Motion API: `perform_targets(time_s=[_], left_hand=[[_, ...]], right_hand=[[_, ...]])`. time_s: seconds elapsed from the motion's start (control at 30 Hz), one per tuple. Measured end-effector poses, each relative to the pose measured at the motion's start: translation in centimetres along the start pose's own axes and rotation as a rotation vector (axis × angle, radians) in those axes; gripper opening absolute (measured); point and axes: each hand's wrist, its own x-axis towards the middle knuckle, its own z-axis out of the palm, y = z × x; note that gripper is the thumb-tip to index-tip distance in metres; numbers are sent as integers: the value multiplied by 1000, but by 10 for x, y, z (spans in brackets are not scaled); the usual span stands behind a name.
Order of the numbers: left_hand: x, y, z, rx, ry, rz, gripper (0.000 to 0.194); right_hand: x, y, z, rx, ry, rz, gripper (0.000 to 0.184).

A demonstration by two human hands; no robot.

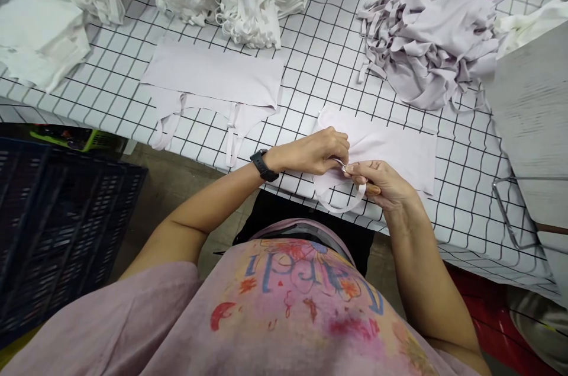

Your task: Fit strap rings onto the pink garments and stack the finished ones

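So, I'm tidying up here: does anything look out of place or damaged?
No spill or damage shows. The untidy spot is the lilac heap, back right on the table: its pieces lie tangled, straps trailing, while the lilac top at front left lies spread out. The held piece is rumpled, likely just from handling.

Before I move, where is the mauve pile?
Head view, upper right: mauve pile on the checked cloth, beyond the right hand, beside the white panel.

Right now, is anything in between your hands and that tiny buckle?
Nothing I can see. My left hand and right hand pinch the strap at the buckle; the pale garment lies underneath.
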Motion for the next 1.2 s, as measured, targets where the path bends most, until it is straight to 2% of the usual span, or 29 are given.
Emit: perform_targets(time_s=[0.17,0.3,0.4,0.6,0.83,1.2], left_hand=[[-3,-5,8,-25,82,-19,24],[-6,-7,7,-51,257,-21,21],[-7,-5,4,-43,340,-2,22],[-3,-3,8,-34,310,-7,18],[-4,2,6,14,262,29,20],[-6,3,6,85,160,4,22]], right_hand=[[-2,3,1,29,64,-16,33],[-6,5,-4,60,140,-17,30],[-10,5,-4,69,133,-24,31],[-16,-2,9,38,42,-86,38],[-11,-4,11,29,63,-116,37],[-13,3,12,-66,81,-184,36]])
